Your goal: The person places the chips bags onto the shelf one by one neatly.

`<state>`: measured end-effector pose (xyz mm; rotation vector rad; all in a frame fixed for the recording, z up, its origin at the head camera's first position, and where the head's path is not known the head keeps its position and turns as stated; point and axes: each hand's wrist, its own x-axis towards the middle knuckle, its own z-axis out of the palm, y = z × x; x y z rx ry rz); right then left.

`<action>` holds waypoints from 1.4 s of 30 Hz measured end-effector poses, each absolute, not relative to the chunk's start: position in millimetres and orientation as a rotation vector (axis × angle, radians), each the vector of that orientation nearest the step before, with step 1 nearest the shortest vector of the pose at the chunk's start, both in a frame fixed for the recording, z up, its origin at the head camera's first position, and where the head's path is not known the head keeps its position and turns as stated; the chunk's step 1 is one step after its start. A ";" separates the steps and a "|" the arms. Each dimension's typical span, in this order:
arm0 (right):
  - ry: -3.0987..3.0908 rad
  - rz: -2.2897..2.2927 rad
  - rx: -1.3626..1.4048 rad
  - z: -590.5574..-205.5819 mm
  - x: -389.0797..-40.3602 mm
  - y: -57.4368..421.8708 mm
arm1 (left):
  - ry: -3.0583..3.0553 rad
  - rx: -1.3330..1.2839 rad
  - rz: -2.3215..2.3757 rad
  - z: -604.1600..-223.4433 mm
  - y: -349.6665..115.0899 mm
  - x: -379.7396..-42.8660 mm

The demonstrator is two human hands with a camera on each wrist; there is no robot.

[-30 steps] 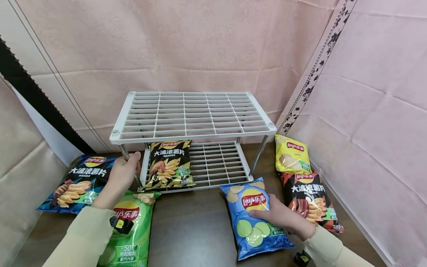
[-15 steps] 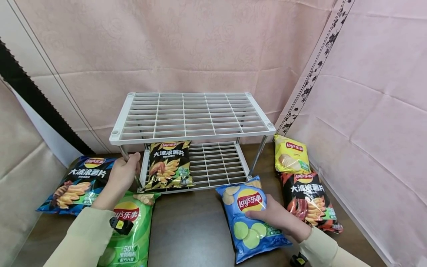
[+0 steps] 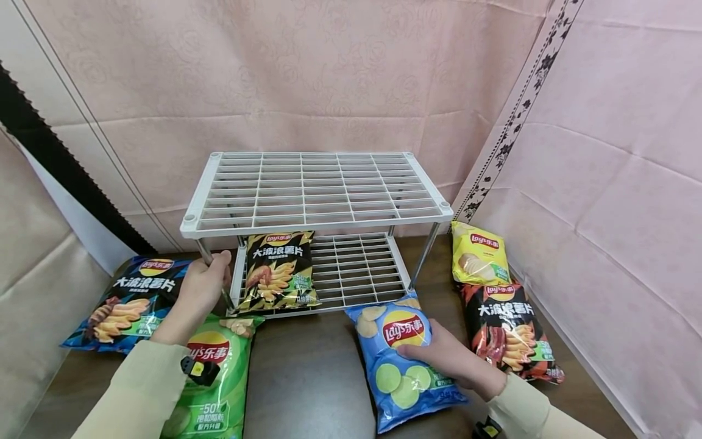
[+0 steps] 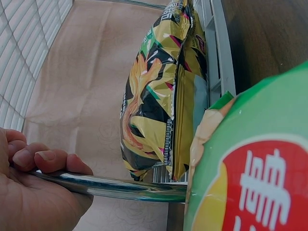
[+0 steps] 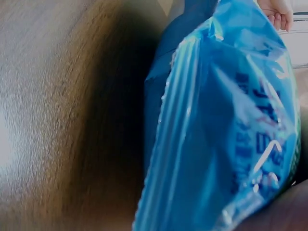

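Here the blue chip bag point(image 3: 402, 360) lies in the lower middle of the head view, on the dark tabletop point(image 3: 307, 378) just in front of the white wire rack point(image 3: 318, 192), its top corner touching or nearly touching the rack's lower shelf. It is glossy blue with a red and yellow logo and pale green chip slices printed below. The right hand point(image 3: 450, 360) grips it from its right edge, thumb on the front; how the other fingers lie behind it cannot be told. The right wrist view shows what the head view cannot: the bag's shiny crinkled side seam point(image 5: 192, 120) close up, raised off the blurred tabletop on that side, with fingertips point(image 5: 278, 12) at the upper right of the frame.

The left hand point(image 3: 203, 286), at middle left of the head view, is curled round the rack's front left chrome leg point(image 3: 211, 268). The left wrist view confirms it: fingers point(image 4: 45, 161) wrapped on the shiny tube point(image 4: 110, 185), with the black and yellow bag point(image 4: 159, 96) standing on the lower shelf behind and the green bag point(image 4: 250, 168) filling the lower right.

At far left lies a dark blue bag point(image 3: 128, 299); at right, a yellow bag point(image 3: 479, 256) above a red and black bag point(image 3: 512, 329).
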<state>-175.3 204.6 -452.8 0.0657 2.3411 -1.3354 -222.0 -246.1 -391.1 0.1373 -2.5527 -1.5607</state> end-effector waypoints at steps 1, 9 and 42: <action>2.325 -1.358 0.049 -453.3 -175.7 203.5 | -2.550 0.140 -1.561 -391.3 -246.2 -222.1; 2.241 -1.471 -0.074 -443.3 -181.2 190.4 | -2.540 0.150 -1.559 -391.3 -246.6 -222.4; 2.342 -1.685 -0.073 -397.9 -308.2 96.1 | -2.495 0.128 -1.655 -389.0 -245.0 -221.5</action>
